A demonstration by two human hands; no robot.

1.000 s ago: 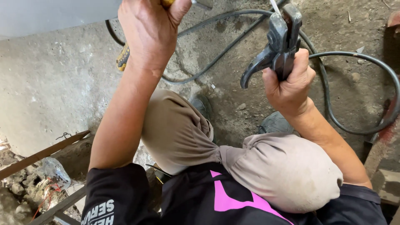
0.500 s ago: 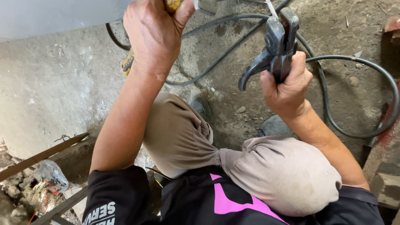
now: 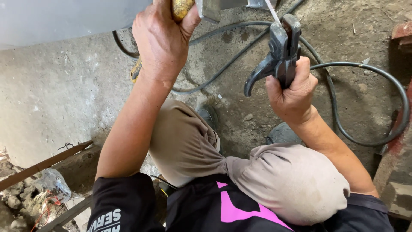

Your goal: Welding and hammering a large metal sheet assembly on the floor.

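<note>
I am crouched over a dirty concrete floor, knees in beige trousers below me. My left hand [image 3: 165, 41] is closed around a yellow wooden handle [image 3: 182, 7] whose top leaves the frame; a grey metal piece [image 3: 210, 9] sits just right of it. My right hand [image 3: 292, 92] grips a dark welding electrode holder [image 3: 281, 49], its jaws up and its lever sticking out to the left. A thin rod [image 3: 271, 10] rises from the jaws out of view. A black cable [image 3: 369, 71] loops from the holder across the floor.
A pale grey sheet [image 3: 64, 19] fills the upper left. More black cables [image 3: 223, 71] cross the floor ahead. A rusty metal bar [image 3: 43, 165] and rubble with plastic litter [image 3: 38, 197] lie lower left. A reddish metal part [image 3: 399, 150] stands at the right edge.
Both hands have drifted slightly right and up in the view. The holder stays gripped, the left hand stays on the handle.
</note>
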